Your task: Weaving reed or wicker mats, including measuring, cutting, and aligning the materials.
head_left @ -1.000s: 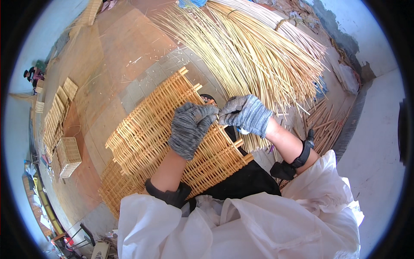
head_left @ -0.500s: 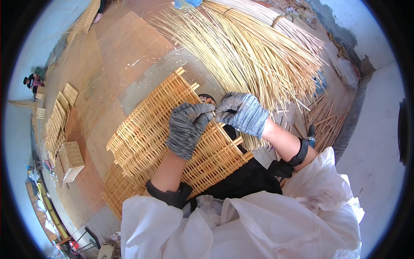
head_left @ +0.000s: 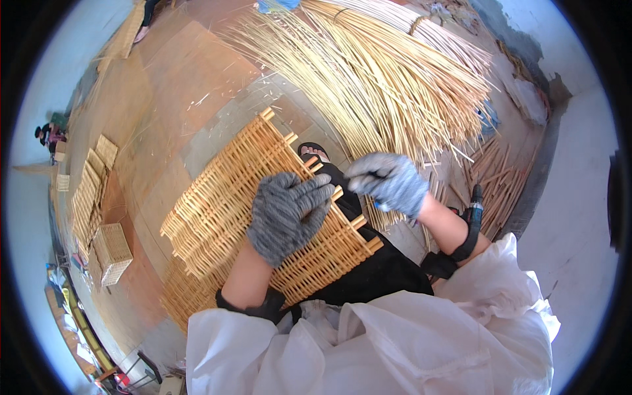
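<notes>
Wickerwork [head_left: 227, 187], a flat panel with stake ends [head_left: 359, 222] jutting along one edge, lies slanted across the lap, beside a black trouser leg [head_left: 395, 273]. On it, near that edge, rests the gloved left hand [head_left: 288, 214], fingers laid close together; the right hand [head_left: 392, 181], somewhat blurred, hangs just beyond, fingers curled, though whether either grips anything I cannot tell.

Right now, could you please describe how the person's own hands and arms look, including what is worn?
The left hand and right hand wear mottled grey knitted gloves. The forearms are bare above the gloves, up to black bands. Beyond these come loose, wrinkled white sleeves.
</notes>
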